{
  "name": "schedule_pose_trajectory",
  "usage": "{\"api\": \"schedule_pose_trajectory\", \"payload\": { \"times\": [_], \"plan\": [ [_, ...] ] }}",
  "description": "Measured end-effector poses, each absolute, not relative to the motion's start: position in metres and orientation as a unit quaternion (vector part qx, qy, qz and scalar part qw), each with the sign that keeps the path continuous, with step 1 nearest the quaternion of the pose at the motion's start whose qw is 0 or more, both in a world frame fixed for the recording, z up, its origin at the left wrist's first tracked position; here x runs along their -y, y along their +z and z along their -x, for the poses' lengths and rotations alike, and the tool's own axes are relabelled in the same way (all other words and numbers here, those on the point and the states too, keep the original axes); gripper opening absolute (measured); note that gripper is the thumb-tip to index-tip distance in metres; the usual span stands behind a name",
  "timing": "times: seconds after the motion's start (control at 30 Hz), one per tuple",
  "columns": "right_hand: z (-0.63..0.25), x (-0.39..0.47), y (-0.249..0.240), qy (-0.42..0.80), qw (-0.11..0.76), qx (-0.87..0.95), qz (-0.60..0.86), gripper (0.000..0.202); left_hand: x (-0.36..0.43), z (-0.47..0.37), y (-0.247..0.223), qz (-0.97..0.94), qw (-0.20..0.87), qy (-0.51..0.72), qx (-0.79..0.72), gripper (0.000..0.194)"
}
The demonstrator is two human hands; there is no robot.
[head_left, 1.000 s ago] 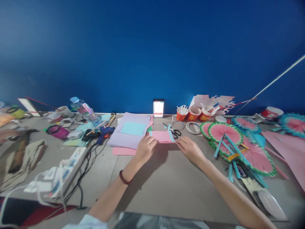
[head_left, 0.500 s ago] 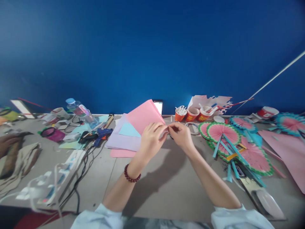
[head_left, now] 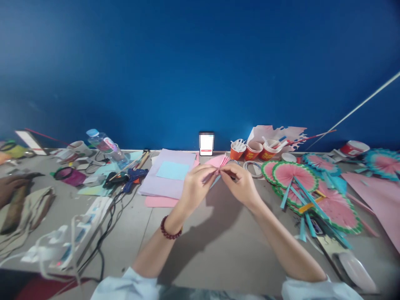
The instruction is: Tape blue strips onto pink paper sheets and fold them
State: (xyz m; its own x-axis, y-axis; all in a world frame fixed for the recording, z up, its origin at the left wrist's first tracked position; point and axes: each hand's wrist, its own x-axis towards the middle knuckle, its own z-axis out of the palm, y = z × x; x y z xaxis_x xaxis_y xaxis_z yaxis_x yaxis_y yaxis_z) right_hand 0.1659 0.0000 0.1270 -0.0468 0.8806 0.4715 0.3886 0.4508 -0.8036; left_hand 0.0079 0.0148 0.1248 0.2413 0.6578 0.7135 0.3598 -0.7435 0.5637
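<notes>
Both my hands meet over the middle of the desk, fingers pinched on a pink paper [head_left: 216,161] with narrow folds showing at its edge. My left hand [head_left: 197,180], with a dark red bead bracelet on the wrist, is closed on its left part. On the right part, my right hand [head_left: 241,183] is closed with thumb and forefinger together. My fingers hide much of the paper. Just left of my hands lie a lilac sheet [head_left: 165,183] and a small light blue sheet [head_left: 173,170], with pink paper beneath.
A lit phone [head_left: 206,143] leans on the blue wall. Red paper cups [head_left: 251,151] stand behind my right hand, near a roll of tape [head_left: 252,168]. Watermelon-like paper fans [head_left: 293,175] lie at right. A glue gun [head_left: 134,179], bottle [head_left: 108,146] and power strip [head_left: 83,231] are at left.
The pink paper has swung down from its raised, spread position, uncovering the phone and more of the lilac and light blue sheets. Its pleated edge now shows between my fingers.
</notes>
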Motion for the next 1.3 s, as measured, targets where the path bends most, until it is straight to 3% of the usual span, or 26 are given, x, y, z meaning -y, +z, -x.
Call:
{"api": "schedule_pose_trajectory", "payload": {
  "times": [0.33,0.77,1.3],
  "plan": [
    [-0.170,0.010,0.141,-0.036,0.515,0.720,0.464,0.008,-0.011,0.002,0.145,-0.703,0.312,0.538,-0.345,0.011],
    [-0.179,0.008,0.142,0.219,0.468,0.701,0.491,0.011,-0.017,0.004,0.140,-0.654,0.395,0.520,-0.383,0.019],
    [-0.175,0.016,0.148,0.218,0.474,0.720,0.458,0.012,-0.014,0.011,0.147,-0.706,0.415,0.461,-0.341,0.019]
  ]
}}
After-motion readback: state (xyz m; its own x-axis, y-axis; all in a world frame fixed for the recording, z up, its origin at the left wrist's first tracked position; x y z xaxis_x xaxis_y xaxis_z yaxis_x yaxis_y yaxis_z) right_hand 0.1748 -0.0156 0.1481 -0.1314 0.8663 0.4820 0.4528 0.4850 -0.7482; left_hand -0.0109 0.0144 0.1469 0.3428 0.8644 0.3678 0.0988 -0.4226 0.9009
